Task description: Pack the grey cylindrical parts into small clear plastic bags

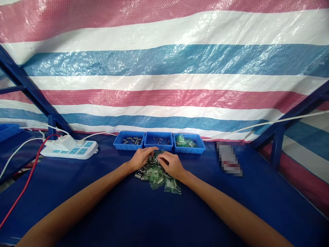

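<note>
Left hand (139, 160): fingers half-curled at the heap; can't tell if gripping.
Right hand (172, 166): fingers bent toward left hand; hold unclear.
Metal parts (138, 176): heaped on table (123, 216) with green packets (155, 177), seemingly central for both hands.
Blue bins (158, 148): row just beyond, apparently keeping kinds apart within reach.

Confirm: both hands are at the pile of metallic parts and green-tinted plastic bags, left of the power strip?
No: the head view shows the pile right of the power strip, not left. Left hand and right hand are at it.
</note>
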The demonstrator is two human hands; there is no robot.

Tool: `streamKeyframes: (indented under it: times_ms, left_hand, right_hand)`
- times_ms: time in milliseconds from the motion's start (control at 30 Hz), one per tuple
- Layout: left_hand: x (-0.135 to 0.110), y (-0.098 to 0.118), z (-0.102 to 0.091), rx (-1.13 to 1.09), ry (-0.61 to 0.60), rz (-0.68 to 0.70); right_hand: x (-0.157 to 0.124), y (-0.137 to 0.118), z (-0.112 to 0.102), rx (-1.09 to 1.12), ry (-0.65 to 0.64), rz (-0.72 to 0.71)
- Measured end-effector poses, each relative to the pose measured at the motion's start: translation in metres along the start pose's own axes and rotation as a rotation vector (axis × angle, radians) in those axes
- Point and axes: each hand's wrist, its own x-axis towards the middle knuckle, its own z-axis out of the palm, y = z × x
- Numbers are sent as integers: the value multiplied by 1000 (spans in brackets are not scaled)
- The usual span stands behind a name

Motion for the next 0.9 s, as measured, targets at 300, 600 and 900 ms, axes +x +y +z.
streamKeyframes:
  times_ms: [300, 600, 900]
  left_hand:
    - [3, 3, 1, 114, 19, 7]
    - [5, 8, -1, 82, 48, 26]
    - [4, 3, 2, 103, 40, 95]
  right_hand:
    - [0, 0, 0, -1, 15, 0]
    - [0, -3, -2, 16, 105, 61]
    - [1, -4, -4, 37, 154, 52]
